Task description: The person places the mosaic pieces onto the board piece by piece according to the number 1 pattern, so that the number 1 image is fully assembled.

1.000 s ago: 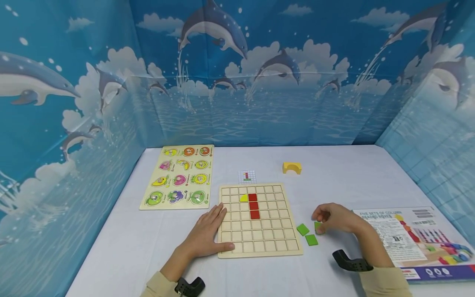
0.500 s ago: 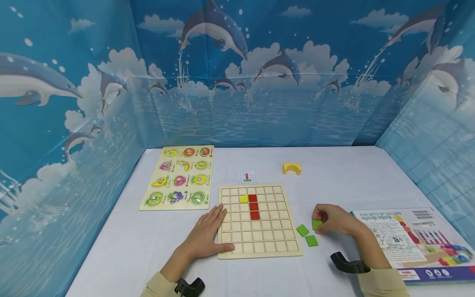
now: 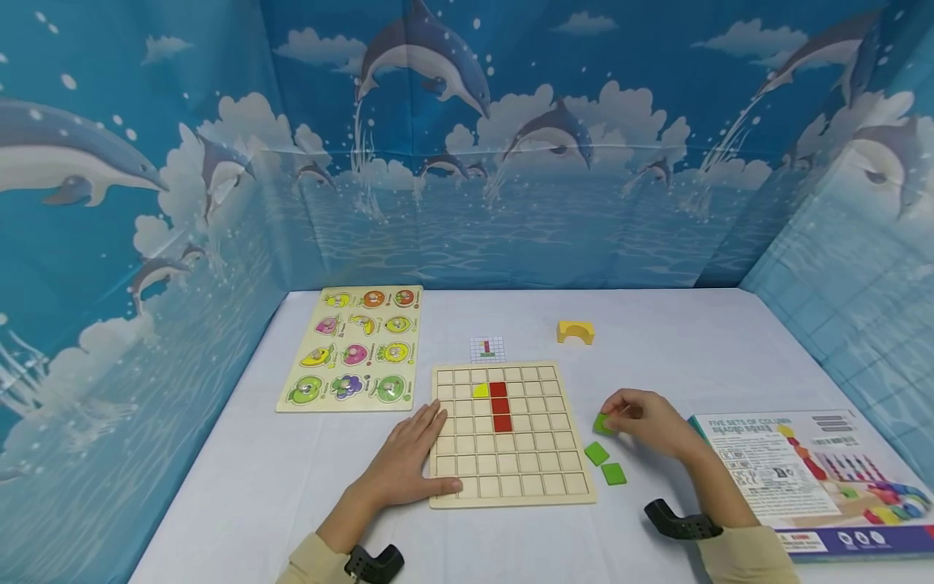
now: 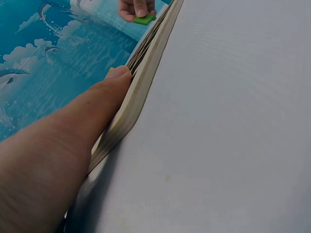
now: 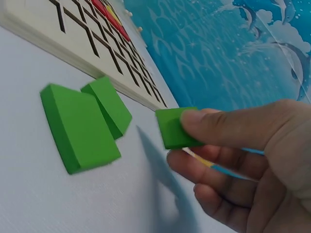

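A green tile (image 5: 169, 128) is clamped between thumb and fingers of the right hand (image 3: 648, 422), held up just right of the board (image 3: 538, 442), one end left free, seemingly for control! The board is apparently steadied by the left hand (image 3: 400, 464), fingers straight, thumb spread.

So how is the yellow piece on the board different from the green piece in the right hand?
The yellow piece sits on the board; the green piece is pinched in the air by the right hand. The yellow piece has one corner cut or rounded off; the green piece looks square. Each is one plain color.
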`<state>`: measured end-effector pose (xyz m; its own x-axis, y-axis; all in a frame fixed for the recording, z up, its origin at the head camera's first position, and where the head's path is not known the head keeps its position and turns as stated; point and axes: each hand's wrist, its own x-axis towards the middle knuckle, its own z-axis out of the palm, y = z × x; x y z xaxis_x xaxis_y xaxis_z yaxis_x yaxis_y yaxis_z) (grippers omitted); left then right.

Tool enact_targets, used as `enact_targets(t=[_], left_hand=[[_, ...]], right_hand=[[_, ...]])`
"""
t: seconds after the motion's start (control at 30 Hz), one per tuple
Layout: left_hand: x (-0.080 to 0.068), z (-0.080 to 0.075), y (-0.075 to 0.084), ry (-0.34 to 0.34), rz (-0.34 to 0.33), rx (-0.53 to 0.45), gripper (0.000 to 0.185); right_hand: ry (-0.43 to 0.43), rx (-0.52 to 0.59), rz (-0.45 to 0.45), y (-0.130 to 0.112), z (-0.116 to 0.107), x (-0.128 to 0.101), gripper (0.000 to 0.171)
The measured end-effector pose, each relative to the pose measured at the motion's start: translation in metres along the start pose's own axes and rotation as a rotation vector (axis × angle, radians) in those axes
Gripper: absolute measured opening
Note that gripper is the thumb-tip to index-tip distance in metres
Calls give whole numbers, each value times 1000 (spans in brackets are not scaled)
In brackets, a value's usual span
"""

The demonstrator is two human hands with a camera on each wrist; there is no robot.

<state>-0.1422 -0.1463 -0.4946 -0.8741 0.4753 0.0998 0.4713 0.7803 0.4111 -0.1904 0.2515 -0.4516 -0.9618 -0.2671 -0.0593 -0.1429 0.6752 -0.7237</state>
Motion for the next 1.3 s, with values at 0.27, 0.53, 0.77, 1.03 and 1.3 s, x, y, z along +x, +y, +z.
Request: enact_targets(t=[0.27,0.53,0.77,1.03,1.3], left_hand=[[-1,-1,1,3,5,6,105],[-1,-2,2,23,32,12,104],[-1,-3,2,10,21,2,104],[-1,-3,3,-2,4,-1,105],[-1,-2,2,-4,4,4,105]], right_hand=[[29,116,48,-11,7,6,21],[31,155,20,-22,18,14,20],[48,174,2,-31,26,19,18],[36,190,-7,-41,34,24,21],[9,226,-26,-50,41,29,23]])
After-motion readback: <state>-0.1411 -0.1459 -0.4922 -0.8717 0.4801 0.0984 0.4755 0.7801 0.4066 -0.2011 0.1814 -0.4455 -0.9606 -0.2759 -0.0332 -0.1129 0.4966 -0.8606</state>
